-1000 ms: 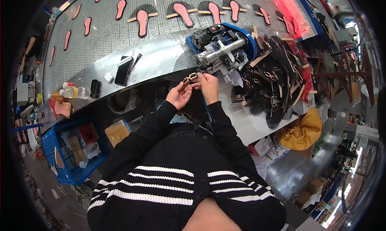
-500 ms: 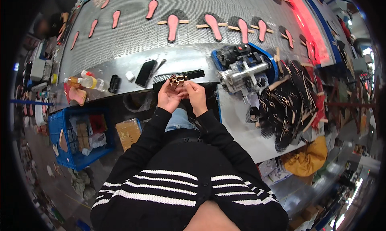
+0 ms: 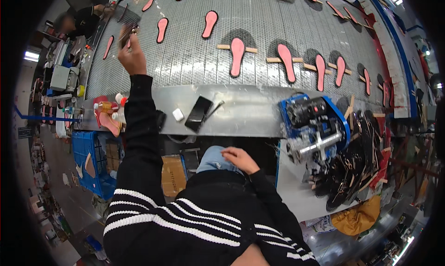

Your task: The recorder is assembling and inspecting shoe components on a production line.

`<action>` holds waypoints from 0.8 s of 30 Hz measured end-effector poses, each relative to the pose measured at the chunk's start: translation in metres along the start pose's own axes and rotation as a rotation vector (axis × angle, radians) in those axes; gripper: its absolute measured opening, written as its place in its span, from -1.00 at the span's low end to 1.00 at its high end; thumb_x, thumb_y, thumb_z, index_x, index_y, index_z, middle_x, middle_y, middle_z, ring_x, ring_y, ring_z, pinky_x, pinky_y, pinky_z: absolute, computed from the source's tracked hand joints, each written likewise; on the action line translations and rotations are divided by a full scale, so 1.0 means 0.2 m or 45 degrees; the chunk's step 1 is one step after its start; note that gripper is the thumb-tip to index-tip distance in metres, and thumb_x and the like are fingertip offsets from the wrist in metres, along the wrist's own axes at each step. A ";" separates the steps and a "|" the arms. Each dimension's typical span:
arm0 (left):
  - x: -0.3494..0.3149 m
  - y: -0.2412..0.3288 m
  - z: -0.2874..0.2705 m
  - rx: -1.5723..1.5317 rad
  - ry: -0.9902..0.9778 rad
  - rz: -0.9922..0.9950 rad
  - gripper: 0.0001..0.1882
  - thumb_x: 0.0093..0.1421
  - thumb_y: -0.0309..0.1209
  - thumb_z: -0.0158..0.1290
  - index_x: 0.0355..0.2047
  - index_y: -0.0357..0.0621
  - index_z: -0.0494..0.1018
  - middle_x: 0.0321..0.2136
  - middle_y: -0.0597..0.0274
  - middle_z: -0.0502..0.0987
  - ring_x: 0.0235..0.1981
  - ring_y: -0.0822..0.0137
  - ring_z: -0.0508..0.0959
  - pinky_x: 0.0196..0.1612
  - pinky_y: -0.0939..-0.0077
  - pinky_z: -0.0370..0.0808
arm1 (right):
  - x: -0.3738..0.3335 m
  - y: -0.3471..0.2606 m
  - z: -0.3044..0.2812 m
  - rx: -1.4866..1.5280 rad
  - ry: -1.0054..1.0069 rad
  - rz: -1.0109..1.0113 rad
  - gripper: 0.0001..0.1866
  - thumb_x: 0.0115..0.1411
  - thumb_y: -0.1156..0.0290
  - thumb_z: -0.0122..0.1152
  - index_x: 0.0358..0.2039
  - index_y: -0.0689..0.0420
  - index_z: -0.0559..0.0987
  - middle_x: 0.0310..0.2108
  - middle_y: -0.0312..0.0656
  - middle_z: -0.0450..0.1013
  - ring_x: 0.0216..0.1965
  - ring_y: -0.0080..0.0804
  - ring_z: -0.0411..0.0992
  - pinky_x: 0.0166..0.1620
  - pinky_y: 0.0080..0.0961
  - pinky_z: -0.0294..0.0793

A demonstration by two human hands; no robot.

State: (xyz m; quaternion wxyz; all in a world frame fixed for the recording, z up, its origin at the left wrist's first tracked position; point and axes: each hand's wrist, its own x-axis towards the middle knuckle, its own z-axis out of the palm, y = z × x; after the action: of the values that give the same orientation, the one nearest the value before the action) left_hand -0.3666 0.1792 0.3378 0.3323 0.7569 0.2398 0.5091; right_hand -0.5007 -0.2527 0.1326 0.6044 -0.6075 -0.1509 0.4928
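My left hand [image 3: 132, 56] is stretched out over the far left of the mesh conveyor [image 3: 185, 57]. Its fingers are closed on a dark shoe upper [image 3: 131, 27] with shiny metal bits, blurred and partly hidden by the hand. Close to that hand, a pink insole [image 3: 108, 47] with a dark edge lies on the belt. My right hand [image 3: 241, 159] rests by my jeans-clad thigh [image 3: 214, 158], below the bench edge, with loosely extended fingers and nothing in them.
Pink insoles [image 3: 237, 57] lie across the belt, several over wooden sticks. On the metal ledge are a black phone [image 3: 199, 113], a white case [image 3: 178, 115] and bottles [image 3: 107, 107]. A blue-framed machine [image 3: 315, 122] stands right, beside piled black uppers [image 3: 357, 168]. A co-worker [image 3: 85, 20] is at far left.
My left hand has carried the shoe upper from the bench edge out over the belt at far left. My right hand has let go and dropped to my lap. The view has shifted.
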 end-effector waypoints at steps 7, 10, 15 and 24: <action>-0.16 -0.90 0.74 0.904 -0.563 0.050 -0.77 0.15 -0.43 -0.01 -0.21 -0.02 0.58 -0.28 0.24 0.60 -0.10 0.02 0.55 0.14 -0.07 0.30 | 0.23 -0.11 0.04 -0.176 0.043 0.221 -0.68 0.29 0.28 0.14 -0.04 0.19 0.57 -0.25 -0.20 0.57 -0.27 -0.53 0.47 -0.14 -0.55 0.45; -0.62 -1.18 0.89 0.976 -1.345 -0.231 -0.57 0.05 -0.40 0.06 -0.04 0.22 0.57 -0.24 0.18 0.61 -0.06 0.01 0.55 0.15 -0.06 0.34 | 0.28 -0.15 -0.02 -0.030 0.161 0.263 -0.69 0.31 0.32 0.12 -0.02 0.21 0.56 -0.23 -0.23 0.57 -0.27 -0.54 0.47 -0.13 -0.57 0.45; -0.67 -0.83 1.14 0.480 -1.179 0.062 -0.78 0.08 -0.44 0.03 -0.26 -0.06 0.60 -0.29 0.06 0.58 -0.20 -0.02 0.54 -0.08 0.16 0.46 | 0.27 -0.18 -0.08 0.268 0.353 0.391 -0.69 0.32 0.35 0.11 -0.01 0.25 0.55 -0.22 -0.24 0.56 -0.22 -0.55 0.49 -0.10 -0.58 0.45; -0.38 -1.24 1.88 1.045 -0.692 0.111 -0.30 0.04 -0.20 0.20 0.15 -0.22 0.29 -0.09 -0.05 0.47 0.02 0.02 0.41 -0.03 0.04 0.38 | 0.28 -0.16 -0.09 0.403 0.398 0.547 -0.66 0.33 0.34 0.11 0.02 0.27 0.52 -0.17 -0.21 0.53 -0.19 -0.52 0.49 -0.06 -0.59 0.43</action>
State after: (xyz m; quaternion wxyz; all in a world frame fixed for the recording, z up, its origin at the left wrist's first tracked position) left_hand -0.0515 0.1928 0.0089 0.0356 0.9401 0.2932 0.1700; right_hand -0.4480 -0.2124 0.1342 0.5895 -0.5921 0.1544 0.5273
